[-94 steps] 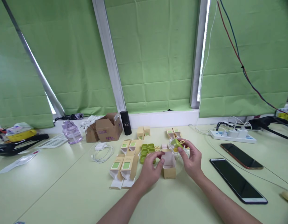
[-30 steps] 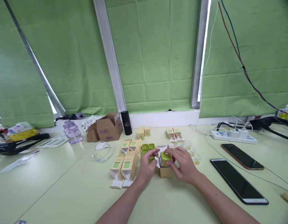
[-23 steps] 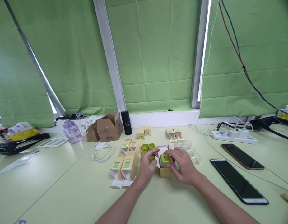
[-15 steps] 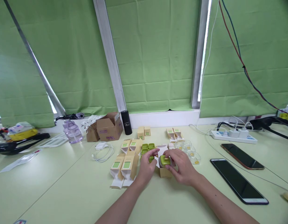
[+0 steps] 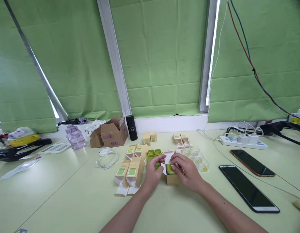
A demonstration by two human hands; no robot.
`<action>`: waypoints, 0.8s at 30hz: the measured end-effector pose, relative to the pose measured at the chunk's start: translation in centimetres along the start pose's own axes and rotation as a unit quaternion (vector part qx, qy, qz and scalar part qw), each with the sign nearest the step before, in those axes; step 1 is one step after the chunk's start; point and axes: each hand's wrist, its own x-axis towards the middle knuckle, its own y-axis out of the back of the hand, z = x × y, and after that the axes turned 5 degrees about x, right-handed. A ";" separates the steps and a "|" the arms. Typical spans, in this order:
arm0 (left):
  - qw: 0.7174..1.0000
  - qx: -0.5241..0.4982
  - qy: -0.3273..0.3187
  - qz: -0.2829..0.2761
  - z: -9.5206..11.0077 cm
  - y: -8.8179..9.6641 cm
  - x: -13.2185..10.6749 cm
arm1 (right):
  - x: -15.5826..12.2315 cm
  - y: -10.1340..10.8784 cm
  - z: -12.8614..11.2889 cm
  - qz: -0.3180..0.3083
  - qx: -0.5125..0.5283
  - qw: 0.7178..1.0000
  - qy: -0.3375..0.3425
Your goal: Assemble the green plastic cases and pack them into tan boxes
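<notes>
In front of me a small cardboard box (image 5: 172,180) stands upright with its white top flap (image 5: 168,155) raised. A rounded green case (image 5: 170,169) sits in its opening, its top level with or just above the rim. My right hand (image 5: 187,171) has its fingers on the case from the right side. My left hand (image 5: 152,173) is curled at the box's left side flap, thumb and forefinger around it. Partly behind my left hand lie several similar green cases (image 5: 157,151). Open cardboard boxes (image 5: 135,171) with green labels lie to the left.
Clear plastic domed pieces (image 5: 200,161) lie right of the box. Two phones (image 5: 248,187) and a white power strip (image 5: 244,142) are farther right. Small boxes (image 5: 181,140), a black bottle (image 5: 132,127), a brown carton (image 5: 114,132) and a coiled white charger (image 5: 106,157) stand or lie beyond.
The green case has gone down from a tilted position above the box into its opening. My right hand's fingers have shifted on it; my left hand has stayed in place.
</notes>
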 end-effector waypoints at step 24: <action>1.000 -0.010 0.001 -0.001 -0.3 -0.1 0.1 | 0.0 -0.8 0.2 0.009 0.055 0.994 -0.097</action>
